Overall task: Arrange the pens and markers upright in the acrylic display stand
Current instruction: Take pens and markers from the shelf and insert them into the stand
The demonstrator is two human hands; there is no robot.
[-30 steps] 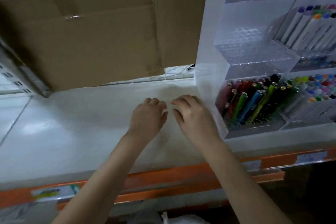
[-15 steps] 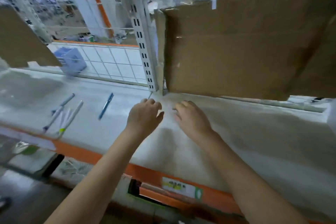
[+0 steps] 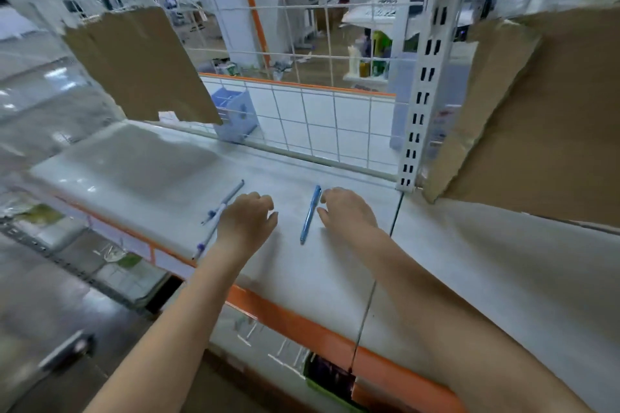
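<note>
We see both forearms reaching up from the bottom of the frame onto the white shelf (image 3: 469,261). The left hand (image 3: 246,221) hovers palm down with fingers loosely curled, holding nothing, just beside two pale pens (image 3: 221,208) that lie partly hidden at its left. The right hand (image 3: 349,211) is likewise relaxed and empty, its fingertips just beside the blue pen (image 3: 310,214) lying flat between the hands. The shelf's orange front edge (image 3: 302,322) crosses the lower centre; bare shelf spreads toward the right. The display stand is out of view.
</note>
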